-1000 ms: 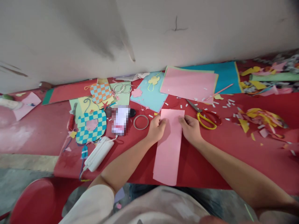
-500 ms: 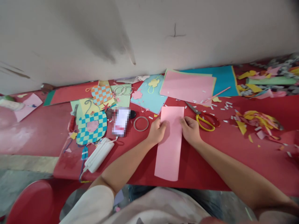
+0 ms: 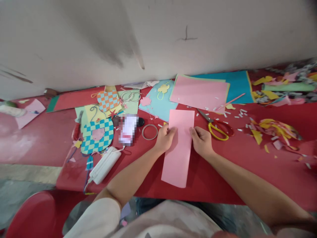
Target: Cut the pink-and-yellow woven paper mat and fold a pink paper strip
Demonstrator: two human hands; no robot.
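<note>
A long strip of pink paper (image 3: 177,148) lies on the red table top (image 3: 247,172), slightly tilted. My left hand (image 3: 165,138) pinches its left edge, the thumb on top. My right hand (image 3: 201,141) grips the right edge at about the same height. Nearest to my right hand are scissors with yellow and red handles (image 3: 216,129), lying apart from it. A thin metal ring (image 3: 150,132) lies just left of my left hand. My hands hide part of the strip's edges.
A teal checkered woven paper piece (image 3: 97,136) and a white corded object (image 3: 105,165) lie left of my arms. Pink and blue sheets (image 3: 199,92) lie against the wall (image 3: 158,36). Yellow paper scraps (image 3: 272,127) lie right. A blurred item (image 3: 127,129) sits near the ring.
The pink strip has tilted slightly, its lower end swinging left and its top edge shifting up. My hands stay on its edges. The whole view has shifted slightly.
</note>
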